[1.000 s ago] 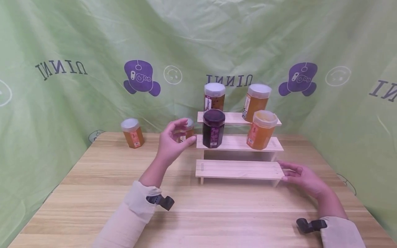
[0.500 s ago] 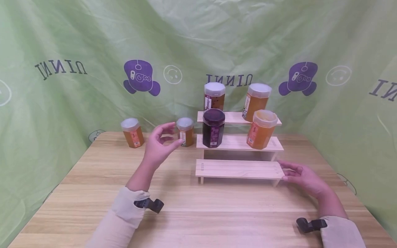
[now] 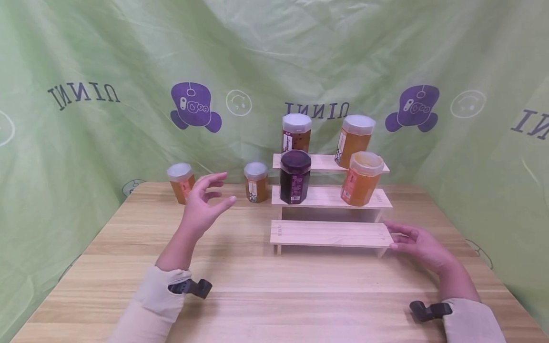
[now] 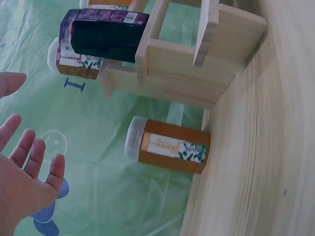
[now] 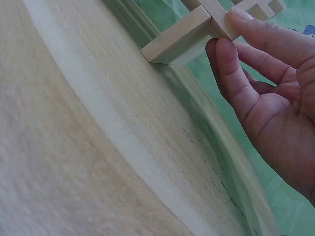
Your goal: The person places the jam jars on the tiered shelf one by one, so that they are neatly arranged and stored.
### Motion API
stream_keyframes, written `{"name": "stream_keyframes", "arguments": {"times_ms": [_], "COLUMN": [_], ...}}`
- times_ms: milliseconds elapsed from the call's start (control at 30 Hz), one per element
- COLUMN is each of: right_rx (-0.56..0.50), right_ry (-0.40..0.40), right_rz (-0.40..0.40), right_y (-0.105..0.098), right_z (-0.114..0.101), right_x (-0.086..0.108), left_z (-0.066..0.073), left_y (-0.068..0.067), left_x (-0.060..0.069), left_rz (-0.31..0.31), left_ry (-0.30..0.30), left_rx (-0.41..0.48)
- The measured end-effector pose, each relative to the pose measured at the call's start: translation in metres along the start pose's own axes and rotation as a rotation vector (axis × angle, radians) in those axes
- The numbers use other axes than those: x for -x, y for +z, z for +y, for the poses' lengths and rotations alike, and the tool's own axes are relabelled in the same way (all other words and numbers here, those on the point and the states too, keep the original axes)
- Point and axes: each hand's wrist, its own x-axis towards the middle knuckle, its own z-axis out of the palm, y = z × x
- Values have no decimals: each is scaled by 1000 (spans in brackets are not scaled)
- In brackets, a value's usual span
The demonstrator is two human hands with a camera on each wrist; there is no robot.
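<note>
A three-tier wooden display rack (image 3: 330,234) stands on the table. My right hand (image 3: 422,247) pinches the right end of its lowest plank; in the right wrist view, the thumb and fingertips (image 5: 227,54) meet the plank end. My left hand (image 3: 200,209) is raised, fingers loosely spread and holding nothing. It partly covers an amber jar with an orange label (image 3: 177,189). To its right, a second amber jar (image 3: 257,189) with a white lid stands upright on the table. The middle tier carries a dark purple jar (image 3: 295,178) and an orange jar (image 3: 362,182).
On the top tier are a brown jar (image 3: 297,138) at left and an amber jar (image 3: 356,145) at right. Behind the wood-grain table (image 3: 274,305) hangs a green printed cloth (image 3: 266,57), which also closes off both sides.
My left hand has moved left and slightly down, away from the rack, uncovering the second amber jar and covering part of the leftmost one. The right hand stays at the plank.
</note>
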Motion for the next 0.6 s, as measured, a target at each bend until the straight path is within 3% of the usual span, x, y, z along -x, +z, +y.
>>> {"name": "stream_keyframes", "arguments": {"times_ms": [300, 600], "right_rx": [0, -15], "right_ry": [5, -11], "right_rz": [4, -6], "right_y": [0, 0], "right_z": [-1, 0], "right_x": [0, -1], "left_z": [-2, -2], "left_y": [-21, -46], "left_x": [5, 11], "left_rz": [43, 131], "left_ry": [43, -38], "left_rx": [9, -76]}}
